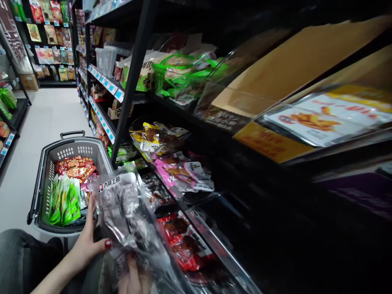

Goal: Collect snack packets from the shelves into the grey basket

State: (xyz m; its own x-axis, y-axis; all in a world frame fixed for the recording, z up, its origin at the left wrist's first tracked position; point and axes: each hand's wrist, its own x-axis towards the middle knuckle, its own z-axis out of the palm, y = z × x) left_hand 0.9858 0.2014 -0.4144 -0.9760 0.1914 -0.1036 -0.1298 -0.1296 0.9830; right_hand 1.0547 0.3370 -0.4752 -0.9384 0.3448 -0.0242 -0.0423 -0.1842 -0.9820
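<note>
A silvery, see-through snack packet with black lettering across its top is held up between my hands, in front of the low shelf. My left hand grips its left edge, thumb on the near face and fingers along the side. From below, my right hand is closed on the lower part of the packet; its fingers are partly hidden by the plastic and blurred. Just beyond my left hand stands a grey shopping basket on the floor. Inside it lie green snack packets and red snack packets.
Black shelving runs along my right, with red packets, pink packets and yellow packets in bins. Cardboard display boxes jut out above. A pale aisle floor leads to a far rack. My knees are low at left.
</note>
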